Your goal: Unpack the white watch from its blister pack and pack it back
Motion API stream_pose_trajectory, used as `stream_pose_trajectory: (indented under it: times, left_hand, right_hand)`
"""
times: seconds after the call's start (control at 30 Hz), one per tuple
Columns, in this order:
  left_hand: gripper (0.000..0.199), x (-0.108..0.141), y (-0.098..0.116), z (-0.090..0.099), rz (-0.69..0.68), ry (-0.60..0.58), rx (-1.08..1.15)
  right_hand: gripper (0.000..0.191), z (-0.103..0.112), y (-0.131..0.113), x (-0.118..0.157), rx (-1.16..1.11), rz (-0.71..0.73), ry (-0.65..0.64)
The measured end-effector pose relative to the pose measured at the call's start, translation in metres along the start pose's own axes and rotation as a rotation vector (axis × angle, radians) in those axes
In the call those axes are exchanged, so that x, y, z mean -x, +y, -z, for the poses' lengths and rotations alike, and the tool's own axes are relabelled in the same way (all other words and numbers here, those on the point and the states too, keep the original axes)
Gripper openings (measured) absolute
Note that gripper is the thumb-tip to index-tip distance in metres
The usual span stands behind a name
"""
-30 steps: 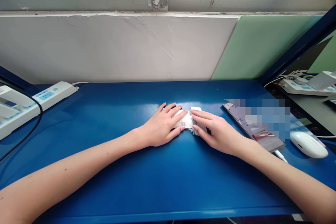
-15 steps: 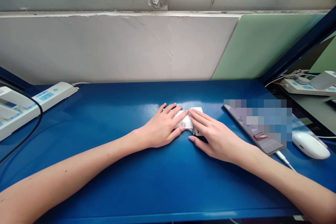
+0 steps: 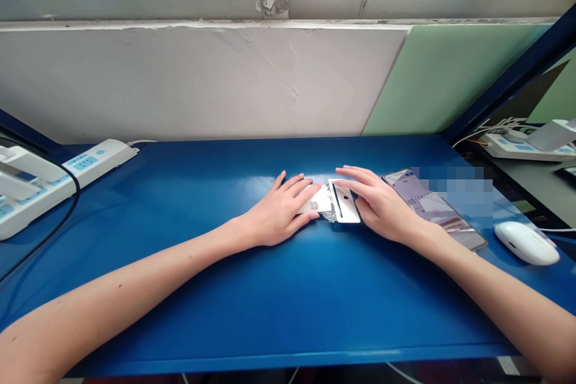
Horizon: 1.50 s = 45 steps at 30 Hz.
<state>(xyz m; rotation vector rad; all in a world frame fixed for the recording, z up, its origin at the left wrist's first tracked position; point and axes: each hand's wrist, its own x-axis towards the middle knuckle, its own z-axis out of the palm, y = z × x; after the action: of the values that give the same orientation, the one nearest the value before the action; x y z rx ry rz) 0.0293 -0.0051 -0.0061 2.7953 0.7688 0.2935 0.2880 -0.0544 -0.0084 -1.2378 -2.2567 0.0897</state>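
Observation:
My left hand lies flat on the blue desk, fingers spread. Its index finger and thumb rest on a white packet with a small square code printed on it. Crinkled clear plastic shows at the packet's right end. Beside that lies a white card-like piece with a long black stripe and a black dot; I cannot tell exactly what it is. My right hand is over the right side of this piece, fingers outstretched, the index fingertip at its upper part. Whether that finger presses on it is unclear.
A phone lies on the desk right of my right hand, partly blurred out. Farther right is a white rounded case or mouse. A white power strip with a black cable sits at the left. A wall rises behind.
My right hand has lifted and moved right, off the packet, uncovering the striped white piece. My left hand stays on the packet. The view has shifted slightly.

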Motion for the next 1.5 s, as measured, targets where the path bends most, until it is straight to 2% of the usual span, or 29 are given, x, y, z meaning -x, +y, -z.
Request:
stream_pose_trajectory:
  times: [0.1,0.17,0.3,0.4,0.5,0.57,0.7,0.8,0.9,1.03,1.2,1.4,1.5]
  left_hand:
    - [0.053,0.001,0.000,0.000,-0.024,0.016,0.041]
    - [0.051,0.001,0.000,0.000,-0.040,0.051,0.074]
    - [0.048,0.002,0.000,0.003,-0.079,0.135,0.188]
    - [0.047,0.002,0.002,0.004,-0.134,0.149,0.282]
    - [0.046,0.003,0.006,0.005,-0.145,0.225,0.417]
    - [0.047,0.003,0.011,0.006,-0.116,0.292,0.531]
    - [0.056,0.002,0.021,0.008,-0.009,0.343,0.764]
    - [0.059,0.000,0.024,0.008,0.107,0.353,0.876]
    - [0.053,-0.003,0.021,0.004,0.199,0.364,0.936]
    - [0.040,-0.007,0.016,-0.002,0.323,0.390,0.919]
    - [0.039,-0.011,0.009,-0.002,0.420,0.368,0.917]
    - [0.035,-0.011,0.000,0.006,0.419,0.388,0.769]
    - [0.031,-0.010,-0.004,0.010,0.383,0.361,0.650]
  right_hand:
    - [0.061,0.000,0.009,0.000,0.032,-0.018,0.015]
    - [0.063,0.000,0.010,0.000,0.020,0.008,-0.012]
    - [0.046,0.003,0.008,-0.001,-0.084,0.042,-0.003]
    - [0.030,0.010,0.003,-0.003,-0.231,0.018,0.097]
    - [0.016,0.020,-0.006,-0.007,-0.368,-0.067,0.225]
    - [0.016,0.026,-0.013,-0.009,-0.451,-0.153,0.286]
    - [0.023,0.029,-0.022,-0.010,-0.537,-0.295,0.324]
    - [0.024,0.027,-0.026,-0.009,-0.551,-0.339,0.315]
    - [0.027,0.025,-0.028,-0.009,-0.534,-0.373,0.303]
    - [0.028,0.020,-0.024,-0.009,-0.569,-0.426,0.285]
    - [0.030,0.011,-0.011,-0.008,-0.560,-0.480,0.204]
    - [0.024,0.009,-0.004,-0.006,-0.416,-0.493,0.154]
    - [0.016,0.007,-0.003,-0.004,-0.198,-0.424,0.137]
